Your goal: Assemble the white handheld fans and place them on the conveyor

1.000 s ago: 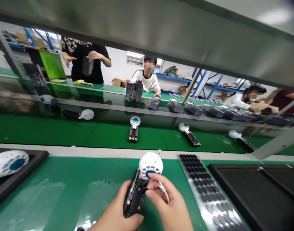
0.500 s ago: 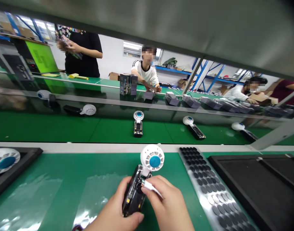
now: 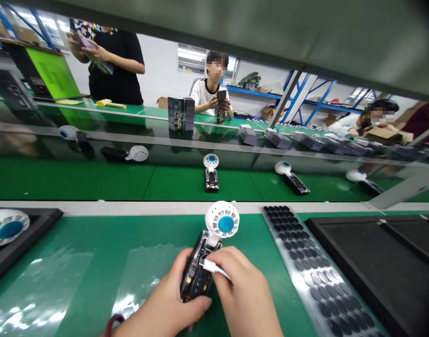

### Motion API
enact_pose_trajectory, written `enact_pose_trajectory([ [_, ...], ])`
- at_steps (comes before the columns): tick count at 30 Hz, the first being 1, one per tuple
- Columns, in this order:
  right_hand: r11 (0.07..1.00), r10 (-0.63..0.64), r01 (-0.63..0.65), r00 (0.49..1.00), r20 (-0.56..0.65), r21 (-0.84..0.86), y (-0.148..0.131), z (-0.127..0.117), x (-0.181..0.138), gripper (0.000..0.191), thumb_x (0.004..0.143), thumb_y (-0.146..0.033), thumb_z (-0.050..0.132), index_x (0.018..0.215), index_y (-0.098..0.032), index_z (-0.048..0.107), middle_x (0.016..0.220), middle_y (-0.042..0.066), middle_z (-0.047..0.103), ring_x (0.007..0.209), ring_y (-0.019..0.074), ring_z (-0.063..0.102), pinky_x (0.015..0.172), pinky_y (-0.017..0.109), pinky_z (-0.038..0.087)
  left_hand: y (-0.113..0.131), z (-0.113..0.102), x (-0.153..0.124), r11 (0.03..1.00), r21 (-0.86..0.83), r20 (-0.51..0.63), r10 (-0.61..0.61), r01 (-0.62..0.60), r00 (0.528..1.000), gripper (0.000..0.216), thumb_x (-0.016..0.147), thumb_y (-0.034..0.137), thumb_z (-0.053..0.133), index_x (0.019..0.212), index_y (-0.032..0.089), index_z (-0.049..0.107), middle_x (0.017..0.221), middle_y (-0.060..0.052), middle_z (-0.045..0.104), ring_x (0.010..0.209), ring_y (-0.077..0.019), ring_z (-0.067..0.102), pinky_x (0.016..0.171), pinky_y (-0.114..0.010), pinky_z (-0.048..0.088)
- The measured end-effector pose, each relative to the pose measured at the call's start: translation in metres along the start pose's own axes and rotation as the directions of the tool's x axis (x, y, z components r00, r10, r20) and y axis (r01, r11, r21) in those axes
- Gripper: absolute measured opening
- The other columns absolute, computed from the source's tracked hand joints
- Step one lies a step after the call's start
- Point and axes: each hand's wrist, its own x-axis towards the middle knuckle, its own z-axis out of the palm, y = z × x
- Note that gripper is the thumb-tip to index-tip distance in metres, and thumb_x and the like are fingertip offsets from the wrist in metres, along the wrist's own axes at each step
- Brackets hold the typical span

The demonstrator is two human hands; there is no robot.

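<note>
My left hand [image 3: 172, 295] is closed around the dark, clear-cased body of a handheld fan [image 3: 196, 276], thumb along its near end. The fan's white round head [image 3: 221, 220] with a blue centre points away from me, above the body. Between the thumb and fingers of my right hand [image 3: 244, 290] is a white cable plug [image 3: 210, 265]. Its tip lies at the side of the fan body; whether it sits in a socket I cannot tell. The white cable runs back under my right fingers.
Past the bench edge, several similar fans [image 3: 212, 180] lie on a green conveyor belt [image 3: 175, 182]. A sheet of round black pads [image 3: 305, 262] and a black tray [image 3: 368, 262] are on my right. Clear plastic bags [image 3: 42, 290] lie left. Co-workers [image 3: 209, 93] sit and stand opposite.
The plug's tip has shifted slightly left against the fan body. The fans on the belt have moved right. The seated co-worker opposite now holds a box up. My view has tilted slightly downward.
</note>
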Motion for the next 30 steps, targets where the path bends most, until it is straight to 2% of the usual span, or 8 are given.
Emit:
enact_pose_trajectory([
  [8,0.985,-0.041,0.034,0.998,-0.041,-0.169,0.000,0.006,-0.003,0.025,0.071,-0.009,0.040,0.077,-0.024,0.059,0.079,0.000,0.059,0.065,0.0150,0.055,0.057,0.023,0.040,-0.007,0.001,0.001,0.997,-0.079,0.019,0.023,-0.021,1.000,0.061,0.059,0.009,0.058,0.113,0.021,0.031,0.058,0.006,0.053,0.033,-0.0059,0.044,0.032,-0.016,0.037],
  [11,0.979,0.015,-0.039,0.993,-0.117,-0.201,-0.003,0.009,-0.003,0.030,0.071,-0.010,0.039,0.087,-0.026,0.058,0.092,0.002,0.056,0.063,0.0154,0.056,0.055,0.025,0.040,-0.008,0.000,0.002,0.996,-0.083,0.044,0.022,-0.018,0.999,0.063,0.060,0.012,0.059,0.115,0.020,0.030,0.062,0.005,0.055,0.035,-0.0063,0.045,0.033,-0.016,0.038],
  [15,0.983,0.184,-0.178,0.970,-0.160,0.049,0.001,0.010,0.001,0.033,0.071,-0.016,0.042,0.101,-0.028,0.049,0.097,0.001,0.050,0.057,0.0127,0.052,0.053,0.025,0.042,-0.008,-0.006,0.004,0.990,-0.139,0.104,0.007,0.007,0.995,0.068,0.061,0.019,0.064,0.116,0.019,0.024,0.066,0.002,0.056,0.044,-0.0093,0.050,0.039,-0.018,0.040],
  [18,0.902,0.291,-0.258,0.956,-0.046,0.347,0.006,0.008,0.004,0.018,0.077,-0.027,0.043,0.094,-0.024,0.049,0.083,0.000,0.054,0.064,0.0135,0.054,0.056,0.022,0.043,-0.008,-0.011,0.002,0.909,-0.415,0.210,0.052,0.041,0.976,0.064,0.064,0.035,0.064,0.114,0.020,0.028,0.074,-0.002,0.057,0.056,-0.0132,0.055,0.048,-0.022,0.043],
  [20,0.837,0.321,-0.294,0.947,0.021,0.461,0.008,0.008,0.004,0.024,0.080,-0.037,0.042,0.096,-0.022,0.050,0.085,0.002,0.058,0.078,0.0164,0.056,0.065,0.023,0.044,-0.006,-0.014,0.001,0.811,-0.577,0.241,0.053,0.099,0.969,0.054,0.071,0.040,0.056,0.115,0.020,0.031,0.074,-0.004,0.058,0.064,-0.0163,0.056,0.059,-0.028,0.046],
  [22,0.801,0.311,-0.303,0.948,0.074,0.515,0.008,0.009,0.003,0.032,0.079,-0.043,0.043,0.099,-0.020,0.052,0.087,0.004,0.061,0.083,0.0177,0.056,0.070,0.024,0.043,-0.005,-0.015,0.000,0.747,-0.651,0.236,0.031,0.134,0.971,0.047,0.076,0.037,0.051,0.116,0.020,0.034,0.075,-0.006,0.059,0.072,-0.0195,0.057,0.067,-0.035,0.046],
  [26,0.716,0.291,-0.281,0.952,0.093,0.640,0.006,0.018,-0.001,0.041,0.073,-0.053,0.049,0.095,-0.019,0.051,0.073,0.001,0.059,0.064,0.0156,0.057,0.059,0.024,0.044,-0.004,-0.016,0.000,0.718,-0.685,0.210,0.032,0.124,0.977,0.045,0.073,0.031,0.052,0.115,0.020,0.038,0.077,-0.006,0.062,0.070,-0.0208,0.059,0.063,-0.032,0.046],
  [30,0.779,0.263,-0.248,0.963,0.058,0.576,0.012,0.023,-0.002,0.036,0.074,-0.054,0.047,0.090,-0.021,0.051,0.053,-0.006,0.044,0.049,0.0121,0.044,0.049,0.021,0.034,-0.005,-0.016,0.001,0.756,-0.651,0.164,0.062,0.061,0.984,0.043,0.074,0.041,0.048,0.109,0.017,0.041,0.065,-0.005,0.062,0.053,-0.0146,0.056,0.050,-0.021,0.039],
])
